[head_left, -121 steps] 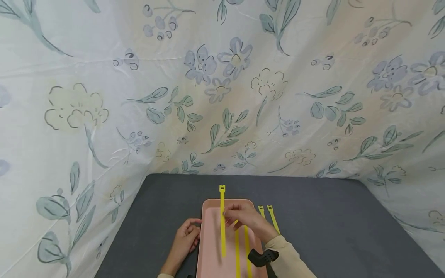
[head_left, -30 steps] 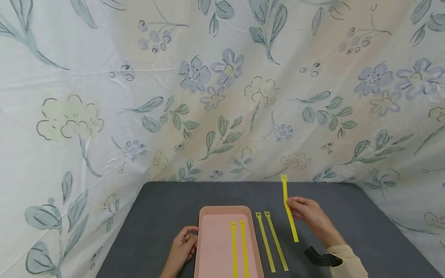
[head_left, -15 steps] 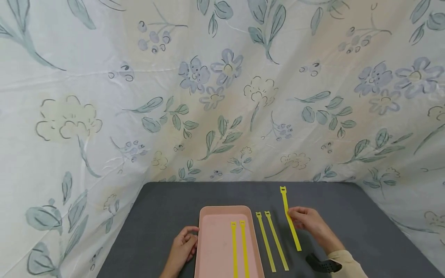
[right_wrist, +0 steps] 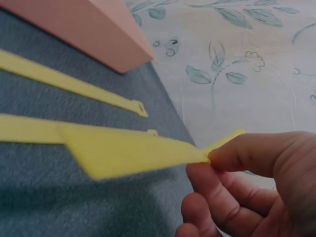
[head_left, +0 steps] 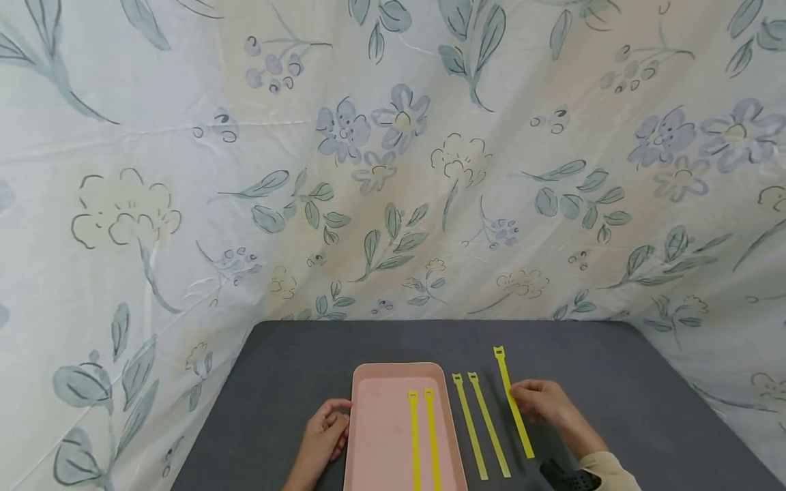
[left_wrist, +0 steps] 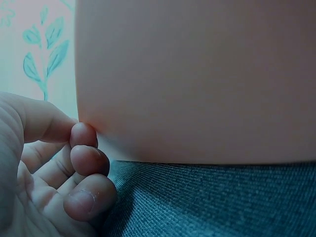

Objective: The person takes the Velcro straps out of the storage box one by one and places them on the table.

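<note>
My right hand (head_left: 546, 402) pinches a yellow hook-and-loop cable tie (head_left: 518, 419) by its middle, right of the tray and low over the dark table. In the right wrist view the thin, flat cable tie (right_wrist: 133, 155) runs out from between the fingertips. Two more yellow cable ties, a left one (head_left: 471, 429) and a right one (head_left: 491, 429), lie on the table between tray and hand. Inside the pink tray (head_left: 377, 436) are a third pair, a left cable tie (head_left: 415, 436) and a right cable tie (head_left: 432, 436). My left hand (head_left: 322, 433) touches the tray's left side, fingers loosely bent.
The dark table (head_left: 295, 361) has rounded far corners. Behind and beside it hangs a floral curtain (head_left: 368, 225). A black wrist camera (head_left: 568, 476) sits on my right wrist.
Over four seconds my right hand has carried the cable tie from above the tray to the table's right side. In the last second it has sunk lower. The left hand stays put.
</note>
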### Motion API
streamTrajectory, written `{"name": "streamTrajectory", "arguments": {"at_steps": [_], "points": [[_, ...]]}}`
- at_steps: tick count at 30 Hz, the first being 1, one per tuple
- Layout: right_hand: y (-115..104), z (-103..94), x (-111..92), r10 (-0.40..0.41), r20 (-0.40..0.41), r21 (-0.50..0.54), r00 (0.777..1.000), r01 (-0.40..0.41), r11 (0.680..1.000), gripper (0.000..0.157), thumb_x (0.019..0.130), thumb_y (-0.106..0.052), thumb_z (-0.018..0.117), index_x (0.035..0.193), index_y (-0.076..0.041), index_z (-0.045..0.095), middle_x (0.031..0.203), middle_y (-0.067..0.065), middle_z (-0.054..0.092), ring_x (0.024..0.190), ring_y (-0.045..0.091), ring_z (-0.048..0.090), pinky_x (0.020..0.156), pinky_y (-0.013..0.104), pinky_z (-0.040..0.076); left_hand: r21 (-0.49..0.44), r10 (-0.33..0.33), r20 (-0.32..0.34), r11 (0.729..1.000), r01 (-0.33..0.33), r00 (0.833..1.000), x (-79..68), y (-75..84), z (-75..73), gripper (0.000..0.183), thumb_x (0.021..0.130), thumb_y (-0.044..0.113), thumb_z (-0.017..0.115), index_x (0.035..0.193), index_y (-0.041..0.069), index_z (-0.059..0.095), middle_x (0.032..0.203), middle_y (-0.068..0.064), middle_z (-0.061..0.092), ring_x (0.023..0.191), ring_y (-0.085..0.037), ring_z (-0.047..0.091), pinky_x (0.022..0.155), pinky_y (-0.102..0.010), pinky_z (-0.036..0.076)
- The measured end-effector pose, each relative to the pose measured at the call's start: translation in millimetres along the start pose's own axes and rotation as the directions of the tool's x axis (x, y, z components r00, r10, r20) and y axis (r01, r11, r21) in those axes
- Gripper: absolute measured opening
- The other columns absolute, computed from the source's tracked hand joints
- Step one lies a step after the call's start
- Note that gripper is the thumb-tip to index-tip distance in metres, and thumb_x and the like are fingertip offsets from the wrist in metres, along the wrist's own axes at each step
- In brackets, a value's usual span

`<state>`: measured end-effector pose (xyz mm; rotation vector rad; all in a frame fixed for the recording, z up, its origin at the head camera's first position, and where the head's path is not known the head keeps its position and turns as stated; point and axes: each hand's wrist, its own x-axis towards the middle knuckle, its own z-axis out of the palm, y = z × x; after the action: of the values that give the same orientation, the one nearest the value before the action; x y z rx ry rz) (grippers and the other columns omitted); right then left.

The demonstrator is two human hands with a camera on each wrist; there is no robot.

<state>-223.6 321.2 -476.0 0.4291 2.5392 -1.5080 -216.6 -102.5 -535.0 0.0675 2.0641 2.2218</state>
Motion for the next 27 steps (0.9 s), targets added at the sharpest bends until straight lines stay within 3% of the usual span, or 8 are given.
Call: {"name": "streamTrajectory", "arguments": {"at_steps": [20,27], "points": [[14.8,19.1,7.1,0.016,-0.043,-0.107,0.999,-0.02,0.994,0.022,0.09,-0.018,0.064,0.102,-0.002,0.073,0.077,0.002,0.065,0.066,0.015,0.057,0.057,0.031,0.046,0.001,-0.004,0.004,1.0,0.004,1.0,0.9,0.3,-0.8,0.034,0.094,0.001,0.059,0.127,-0.006,0.054,0.071,0.0,0.054,0.05,-0.005,0.043,0.041,-0.017,0.031],[15.6,24.5,10.6,-0.007,-0.077,-0.202,0.997,-0.009,0.979,0.02,0.088,-0.018,0.063,0.096,-0.004,0.074,0.075,0.001,0.065,0.063,0.015,0.055,0.053,0.03,0.044,0.005,-0.015,-0.007,1.0,0.015,1.0,1.4,0.1,-0.4,0.034,0.094,0.002,0.059,0.127,-0.004,0.055,0.072,-0.001,0.055,0.051,-0.006,0.044,0.041,-0.018,0.03]]}}
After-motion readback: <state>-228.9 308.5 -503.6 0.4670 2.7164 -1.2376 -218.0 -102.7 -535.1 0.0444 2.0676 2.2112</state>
